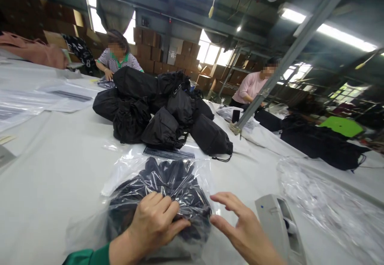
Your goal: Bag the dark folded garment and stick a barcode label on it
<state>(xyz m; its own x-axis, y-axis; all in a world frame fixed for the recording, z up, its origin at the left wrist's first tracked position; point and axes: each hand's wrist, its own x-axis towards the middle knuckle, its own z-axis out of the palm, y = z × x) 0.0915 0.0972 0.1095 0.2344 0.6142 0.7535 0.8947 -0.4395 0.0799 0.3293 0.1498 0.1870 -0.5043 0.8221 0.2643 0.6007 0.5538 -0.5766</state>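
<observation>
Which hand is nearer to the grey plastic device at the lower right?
Right. The right hand is open just left of the grey plastic device; the left hand is farther left, on the clear bag.

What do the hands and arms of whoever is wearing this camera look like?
They are human hands, five-fingered and without gloves. The left hand leads into a forearm with a plain green sleeve at the picture's lower edge. By the right hand, no sleeve shows. I see no cables or markings.
</observation>
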